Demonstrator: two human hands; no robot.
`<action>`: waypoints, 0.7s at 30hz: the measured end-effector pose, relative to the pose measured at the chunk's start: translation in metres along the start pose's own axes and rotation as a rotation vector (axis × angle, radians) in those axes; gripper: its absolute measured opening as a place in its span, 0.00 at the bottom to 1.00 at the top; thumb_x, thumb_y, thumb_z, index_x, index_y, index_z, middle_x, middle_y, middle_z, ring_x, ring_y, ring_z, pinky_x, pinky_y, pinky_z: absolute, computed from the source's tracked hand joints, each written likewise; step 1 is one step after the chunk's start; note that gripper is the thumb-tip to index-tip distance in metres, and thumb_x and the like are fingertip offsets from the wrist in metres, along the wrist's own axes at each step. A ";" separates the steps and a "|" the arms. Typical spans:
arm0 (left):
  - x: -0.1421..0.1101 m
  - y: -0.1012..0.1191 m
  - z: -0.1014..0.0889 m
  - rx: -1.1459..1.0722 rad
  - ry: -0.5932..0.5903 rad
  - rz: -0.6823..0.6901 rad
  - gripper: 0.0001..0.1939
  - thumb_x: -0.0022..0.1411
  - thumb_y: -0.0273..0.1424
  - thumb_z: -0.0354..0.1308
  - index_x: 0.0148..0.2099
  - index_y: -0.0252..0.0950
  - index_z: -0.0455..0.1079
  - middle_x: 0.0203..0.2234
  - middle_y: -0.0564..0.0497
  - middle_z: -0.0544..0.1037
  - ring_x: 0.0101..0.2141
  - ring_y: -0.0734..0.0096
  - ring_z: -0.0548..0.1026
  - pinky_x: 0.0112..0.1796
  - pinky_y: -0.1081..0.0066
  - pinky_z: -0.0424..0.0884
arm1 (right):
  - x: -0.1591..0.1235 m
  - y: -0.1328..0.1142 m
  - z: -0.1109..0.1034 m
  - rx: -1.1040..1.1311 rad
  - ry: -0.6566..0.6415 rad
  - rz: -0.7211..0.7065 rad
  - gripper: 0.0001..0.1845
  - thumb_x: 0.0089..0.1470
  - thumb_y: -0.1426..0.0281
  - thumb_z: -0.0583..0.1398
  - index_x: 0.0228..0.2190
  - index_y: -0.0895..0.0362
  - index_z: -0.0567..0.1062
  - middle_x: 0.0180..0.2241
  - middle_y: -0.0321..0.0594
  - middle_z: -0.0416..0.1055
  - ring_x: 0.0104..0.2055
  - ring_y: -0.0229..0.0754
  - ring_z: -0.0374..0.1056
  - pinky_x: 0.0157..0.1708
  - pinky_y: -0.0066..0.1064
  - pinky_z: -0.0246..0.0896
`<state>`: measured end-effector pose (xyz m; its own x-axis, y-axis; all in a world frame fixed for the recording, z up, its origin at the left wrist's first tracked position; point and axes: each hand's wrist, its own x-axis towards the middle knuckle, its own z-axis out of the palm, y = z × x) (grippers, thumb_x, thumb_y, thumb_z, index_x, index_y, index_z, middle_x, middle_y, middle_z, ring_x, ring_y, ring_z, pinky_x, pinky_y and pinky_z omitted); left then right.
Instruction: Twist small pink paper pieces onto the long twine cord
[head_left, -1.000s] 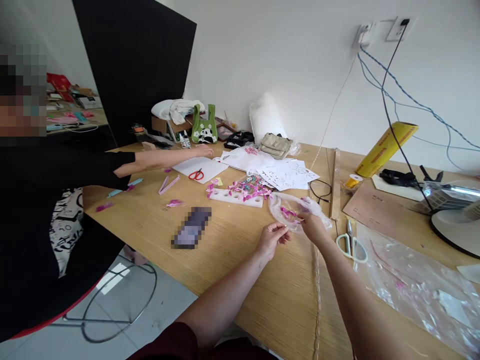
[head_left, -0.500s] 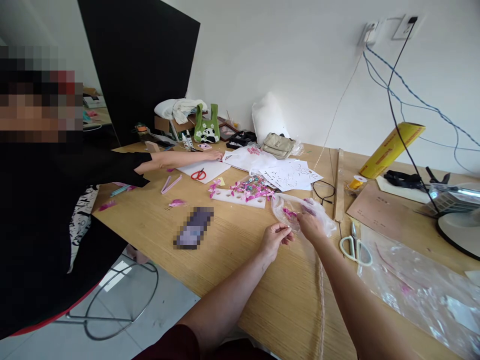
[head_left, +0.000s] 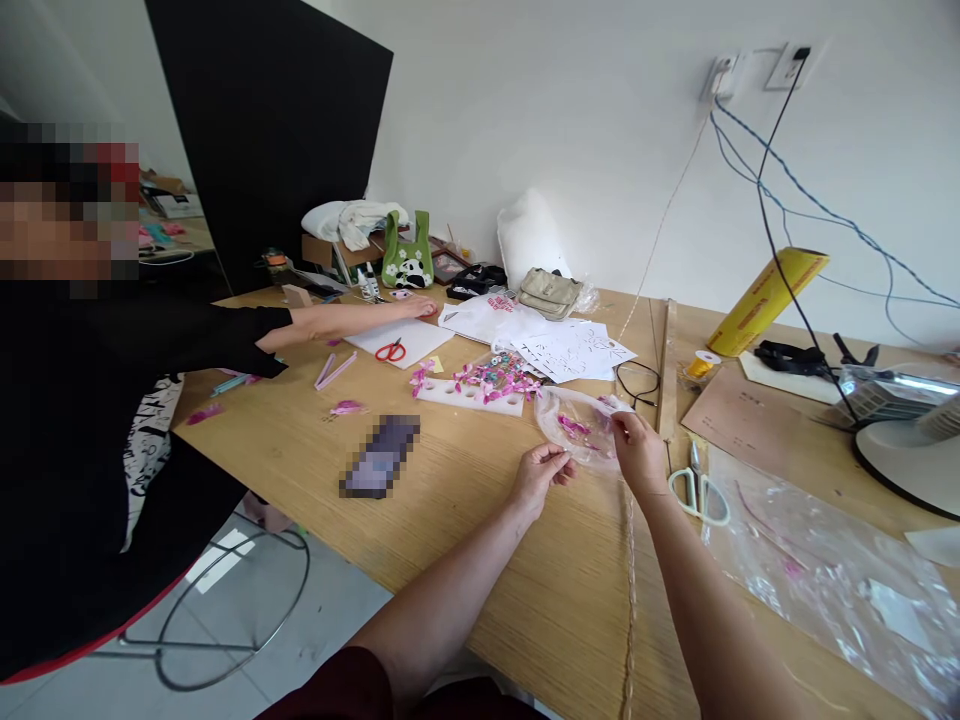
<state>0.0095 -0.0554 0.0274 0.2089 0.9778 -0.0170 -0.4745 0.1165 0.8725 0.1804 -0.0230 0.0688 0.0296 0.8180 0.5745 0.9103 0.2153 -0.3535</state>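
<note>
A clear plastic bag point(head_left: 551, 425) lies on the table with its mouth spread wide, and pink petal pieces point(head_left: 574, 427) show inside it. My left hand point(head_left: 541, 478) is closed in a pinch at the bag's near edge. On the right side, my right hand point(head_left: 639, 455) pinches the bag's rim with thumb and fingers. Just beyond the bag, a white foam strip with holes point(head_left: 469, 398) bears pink flower pieces point(head_left: 499, 378). To the right of my right hand lie white-handled scissors point(head_left: 699, 492).
At left a co-worker's arm point(head_left: 352, 318) reaches over white sheets near red scissors point(head_left: 391, 350). A phone point(head_left: 380, 457) lies left of my hands. A wooden strip point(head_left: 666, 365), a yellow roll point(head_left: 769, 302), a plastic sheet point(head_left: 817, 590) and a fan base point(head_left: 911, 465) stand or lie at right.
My right hand has drawn back from inside the bag to its right rim, and the mouth looks wider. My left hand stays at the near edge. The view has shifted slightly.
</note>
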 end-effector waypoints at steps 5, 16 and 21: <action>0.001 0.000 0.000 0.024 0.004 -0.019 0.17 0.46 0.41 0.61 0.30 0.31 0.67 0.22 0.50 0.72 0.23 0.77 0.70 0.24 0.77 0.61 | 0.002 0.010 0.005 0.221 -0.057 0.202 0.12 0.45 0.67 0.53 0.28 0.58 0.75 0.28 0.43 0.74 0.30 0.43 0.67 0.31 0.32 0.59; 0.000 0.001 0.001 0.058 0.004 -0.011 0.15 0.47 0.39 0.60 0.30 0.31 0.67 0.21 0.51 0.72 0.22 0.76 0.70 0.22 0.77 0.60 | 0.012 0.007 0.007 0.221 -0.053 0.284 0.11 0.44 0.66 0.53 0.27 0.56 0.73 0.21 0.38 0.71 0.24 0.41 0.65 0.27 0.31 0.56; 0.001 0.000 0.002 0.047 -0.008 -0.008 0.15 0.47 0.39 0.60 0.30 0.31 0.67 0.21 0.51 0.72 0.22 0.77 0.69 0.22 0.77 0.60 | 0.015 0.008 0.013 0.310 -0.066 0.231 0.11 0.42 0.66 0.56 0.30 0.57 0.73 0.27 0.40 0.73 0.30 0.42 0.68 0.30 0.32 0.60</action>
<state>0.0112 -0.0552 0.0277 0.2196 0.9754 -0.0199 -0.4326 0.1157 0.8942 0.1826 -0.0023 0.0649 0.1830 0.8942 0.4085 0.7148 0.1642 -0.6797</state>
